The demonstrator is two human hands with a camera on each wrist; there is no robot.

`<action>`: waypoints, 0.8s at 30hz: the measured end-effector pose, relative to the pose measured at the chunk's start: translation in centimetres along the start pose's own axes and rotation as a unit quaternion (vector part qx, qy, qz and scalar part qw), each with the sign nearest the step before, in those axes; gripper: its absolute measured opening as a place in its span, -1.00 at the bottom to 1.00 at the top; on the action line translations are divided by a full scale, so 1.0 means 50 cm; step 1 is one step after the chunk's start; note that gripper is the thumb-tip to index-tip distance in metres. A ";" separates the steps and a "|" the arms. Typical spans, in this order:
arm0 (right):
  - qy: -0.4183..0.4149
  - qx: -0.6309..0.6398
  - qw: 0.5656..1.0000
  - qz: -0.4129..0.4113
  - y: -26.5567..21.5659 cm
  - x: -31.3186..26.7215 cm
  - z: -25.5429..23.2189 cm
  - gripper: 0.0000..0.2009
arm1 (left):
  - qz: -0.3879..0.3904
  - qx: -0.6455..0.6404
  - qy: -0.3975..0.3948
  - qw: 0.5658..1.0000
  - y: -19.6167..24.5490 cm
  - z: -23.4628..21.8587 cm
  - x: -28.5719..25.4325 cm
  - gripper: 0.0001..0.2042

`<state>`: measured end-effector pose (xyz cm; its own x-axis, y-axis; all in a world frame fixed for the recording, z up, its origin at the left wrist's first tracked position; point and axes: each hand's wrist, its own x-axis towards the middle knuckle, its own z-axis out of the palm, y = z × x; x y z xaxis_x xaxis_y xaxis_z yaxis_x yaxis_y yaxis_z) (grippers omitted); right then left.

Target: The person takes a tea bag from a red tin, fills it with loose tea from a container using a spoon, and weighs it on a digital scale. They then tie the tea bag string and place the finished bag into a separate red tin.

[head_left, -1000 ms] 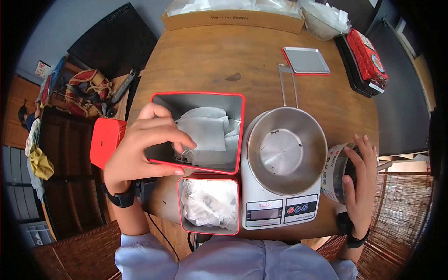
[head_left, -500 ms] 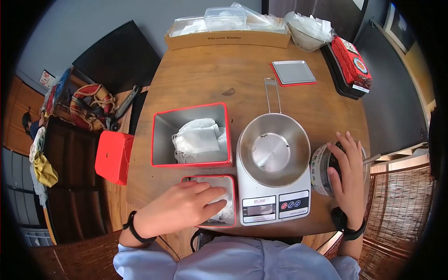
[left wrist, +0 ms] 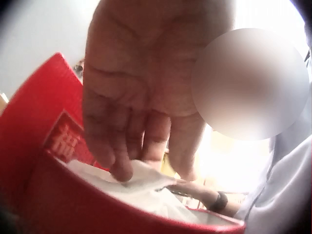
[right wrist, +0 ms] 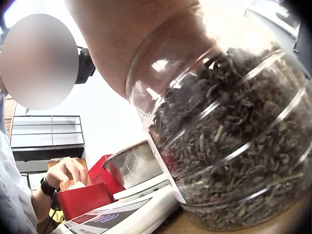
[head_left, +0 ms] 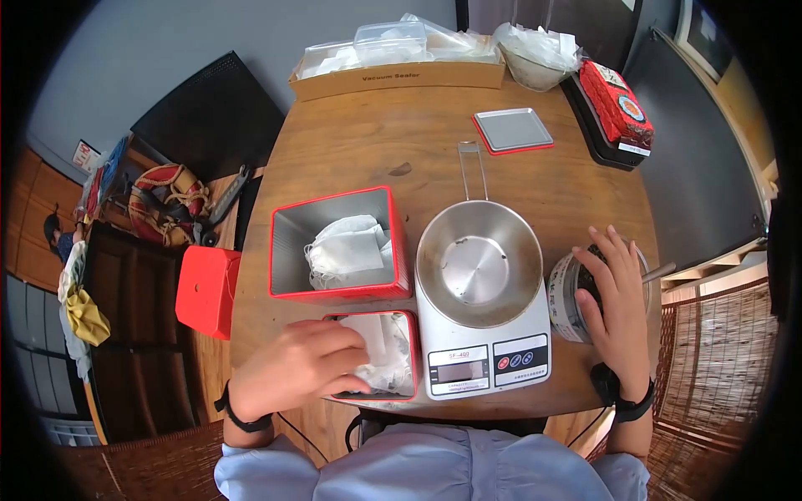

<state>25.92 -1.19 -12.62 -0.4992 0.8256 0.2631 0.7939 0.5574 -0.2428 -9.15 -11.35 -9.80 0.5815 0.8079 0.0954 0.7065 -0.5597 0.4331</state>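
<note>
My left hand is over the smaller red-rimmed tin, pinching a thin white bag among other white bags. Behind that tin, a larger red-rimmed tin holds more white bags. A steel pan with a wire handle sits on the white digital scale, with dark specks inside the pan. My right hand rests with extended fingers across the top of a clear jar. Dark, curled dried leaves fill much of the jar, and a handle sticks out.
A red lid lies left of the tins. A grey, red-edged lid lies behind the pan. At the back stand a cardboard box of plastic packs, a bowl and a red packet on a black case.
My left hand has moved from the larger tin down to the smaller one and now pinches a white bag there. The head view has shifted; my right hand has stayed on the jar.
</note>
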 end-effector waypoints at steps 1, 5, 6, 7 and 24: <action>0.001 0.001 1.000 0.001 0.000 0.000 0.001 -0.61 | 0.000 0.000 -0.001 1.000 0.000 -0.010 -0.008 -0.77; 0.004 0.001 1.000 -0.001 -0.001 0.000 0.001 -0.61 | -0.058 -0.077 0.127 0.987 0.013 -0.029 -0.028 -0.78; 0.004 0.001 1.000 -0.003 -0.001 0.001 0.001 -0.61 | -0.074 -0.096 0.169 0.978 0.013 -0.030 -0.029 -0.80; 0.004 0.001 1.000 -0.002 -0.001 0.000 0.002 -0.61 | -0.090 -0.115 0.211 0.967 0.012 -0.030 -0.028 -0.80; 0.014 0.006 1.000 -0.006 0.002 -0.004 0.002 -0.62 | -0.086 -0.277 0.285 0.913 0.024 -0.001 0.047 -0.82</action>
<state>26.03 -1.28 -12.80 -0.4985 0.8159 0.2930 0.7835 0.5687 -0.2505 -6.97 -10.12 -9.00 0.0639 0.9283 0.3663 0.3636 -0.3635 0.8577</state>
